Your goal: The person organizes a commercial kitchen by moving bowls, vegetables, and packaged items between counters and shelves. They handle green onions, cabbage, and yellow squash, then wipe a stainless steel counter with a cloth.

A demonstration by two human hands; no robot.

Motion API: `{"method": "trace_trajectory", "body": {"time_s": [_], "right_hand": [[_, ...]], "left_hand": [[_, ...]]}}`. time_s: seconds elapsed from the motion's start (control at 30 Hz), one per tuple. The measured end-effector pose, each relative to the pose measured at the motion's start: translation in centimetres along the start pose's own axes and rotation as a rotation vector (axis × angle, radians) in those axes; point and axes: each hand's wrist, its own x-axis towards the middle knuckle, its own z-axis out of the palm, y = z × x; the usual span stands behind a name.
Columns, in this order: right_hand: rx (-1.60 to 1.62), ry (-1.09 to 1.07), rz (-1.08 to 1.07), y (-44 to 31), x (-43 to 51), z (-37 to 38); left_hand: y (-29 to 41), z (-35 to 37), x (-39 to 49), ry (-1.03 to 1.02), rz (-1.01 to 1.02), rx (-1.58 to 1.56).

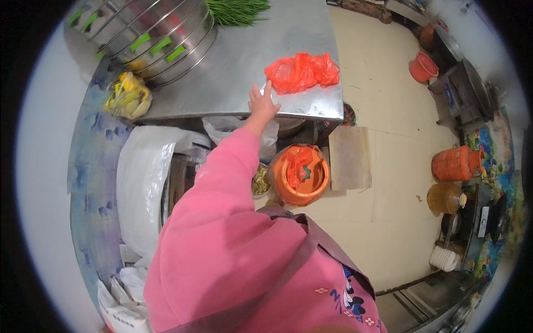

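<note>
My left hand (pixel 263 104) reaches over the front part of a stainless steel table (pixel 233 62), palm down with the fingers apart. Its extended finger comes right up to the near left edge of a crumpled red plastic bag (pixel 302 73); whether it touches the bag, I cannot tell. Under the fingers shows a small bright white patch, either an object or glare. Nothing is visibly held. My right hand is out of view. A bunch of long green stalks (pixel 239 10) lies at the table's far side.
Stacked metal steamers (pixel 179 45) and a bag of yellow-green vegetables (pixel 129 98) stand at left. Below are an orange bucket (pixel 306 195), a bowl of greens (pixel 261 181) and a wooden board (pixel 349 158). A gas cylinder (pixel 452 163) and red bucket (pixel 423 68) line the right wall.
</note>
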Motion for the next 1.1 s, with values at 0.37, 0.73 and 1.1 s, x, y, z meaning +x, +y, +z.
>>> {"method": "trace_trajectory", "body": {"time_s": [0.37, 0.73, 1.1], "right_hand": [[-0.259, 0.126, -0.201, -20.0, 1.1, -1.2], [-0.519, 0.137, -0.169, -20.6, 1.2, -1.1], [-0.013, 0.486, -0.694, -24.6, -6.4, -5.3]], "left_hand": [[-9.9, 1.8, 11.2, 0.136, 0.149, -0.081], [-9.3, -0.7, 11.8, 0.01, 0.456, 0.005], [24.4, 1.1, -21.0, -1.189, 1.272, -0.568]]}}
